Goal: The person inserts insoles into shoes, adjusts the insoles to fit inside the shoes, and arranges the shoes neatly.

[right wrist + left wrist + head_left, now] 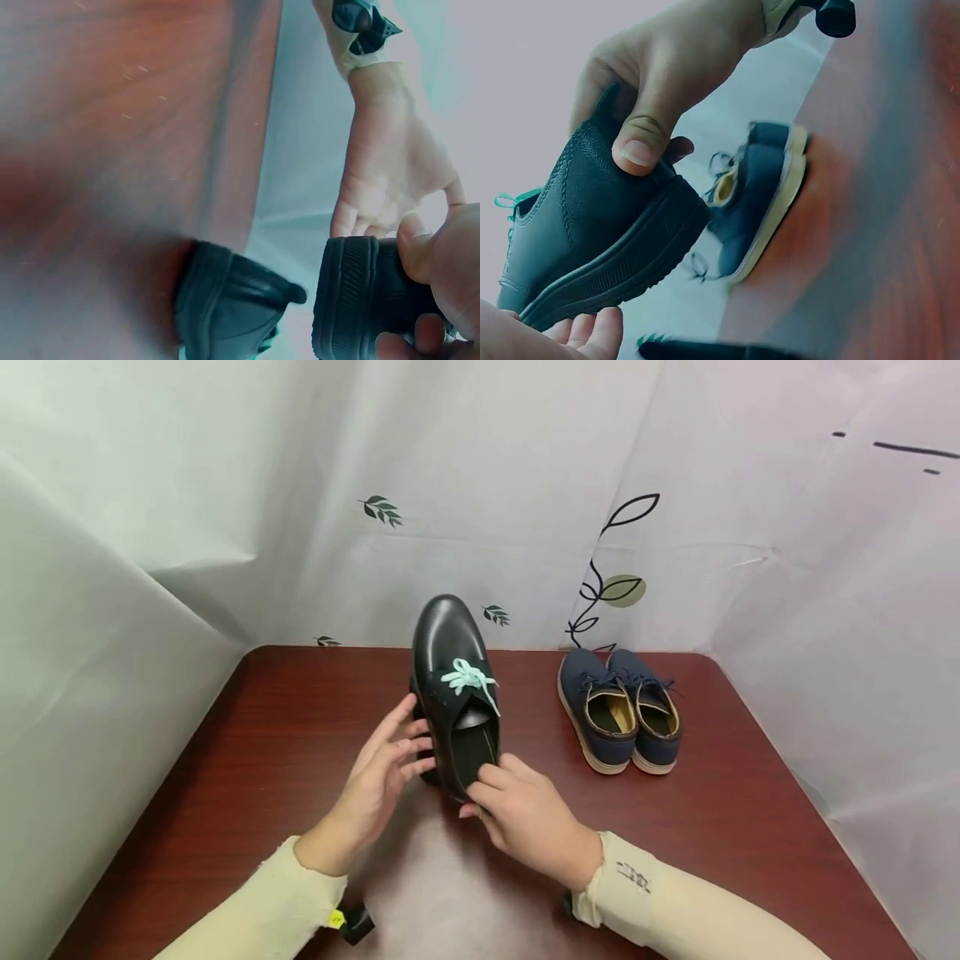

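A black leather shoe (450, 643) with mint-green laces (468, 677) is raised off the table, toe pointing up and away. My right hand (525, 814) grips its heel, thumb on the outside and fingers over the collar, as the left wrist view shows. My left hand (375, 789) is spread along the left side, its fingers (581, 330) loosely extended at the sole near the front. A second black shoe (232, 300) stands on the table, mostly hidden behind the raised one in the head view.
A pair of navy shoes (600, 710) with tan soles and dark laces stands on the right of the dark red table (315, 710). White curtain (480, 443) with leaf prints surrounds the table at the back and sides.
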`<state>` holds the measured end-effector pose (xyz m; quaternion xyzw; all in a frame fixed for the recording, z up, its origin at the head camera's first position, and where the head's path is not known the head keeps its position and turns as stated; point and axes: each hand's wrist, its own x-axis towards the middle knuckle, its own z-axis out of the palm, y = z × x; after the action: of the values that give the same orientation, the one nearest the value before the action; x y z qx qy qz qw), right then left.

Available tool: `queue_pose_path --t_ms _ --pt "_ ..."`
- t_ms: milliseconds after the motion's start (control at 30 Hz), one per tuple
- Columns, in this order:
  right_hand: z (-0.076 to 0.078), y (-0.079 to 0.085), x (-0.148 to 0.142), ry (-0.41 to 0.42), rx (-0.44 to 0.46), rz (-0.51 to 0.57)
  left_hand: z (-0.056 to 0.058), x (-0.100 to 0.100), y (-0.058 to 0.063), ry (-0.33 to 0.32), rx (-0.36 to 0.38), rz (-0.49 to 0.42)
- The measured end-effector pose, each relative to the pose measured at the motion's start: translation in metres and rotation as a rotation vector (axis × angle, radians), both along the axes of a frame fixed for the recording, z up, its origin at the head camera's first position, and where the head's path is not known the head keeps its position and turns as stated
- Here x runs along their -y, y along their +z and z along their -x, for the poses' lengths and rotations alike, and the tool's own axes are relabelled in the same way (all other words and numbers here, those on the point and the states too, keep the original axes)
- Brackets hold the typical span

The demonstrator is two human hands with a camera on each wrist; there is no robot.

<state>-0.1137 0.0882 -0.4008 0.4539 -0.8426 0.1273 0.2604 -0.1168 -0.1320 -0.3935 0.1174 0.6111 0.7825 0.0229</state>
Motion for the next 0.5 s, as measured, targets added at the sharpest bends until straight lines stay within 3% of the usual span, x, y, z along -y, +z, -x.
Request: queue_pose_path --t_ms 300,500 --pt "0.018 0.007 0.052 0.004 -0.041 -0.015 0.005 0.037 0.006 0.18 -0.061 -0.039" --pt "0.03 0.0 0.085 -0.064 -0.013 -0.056 0.013 0.052 -0.003 0.327 0.035 0.004"
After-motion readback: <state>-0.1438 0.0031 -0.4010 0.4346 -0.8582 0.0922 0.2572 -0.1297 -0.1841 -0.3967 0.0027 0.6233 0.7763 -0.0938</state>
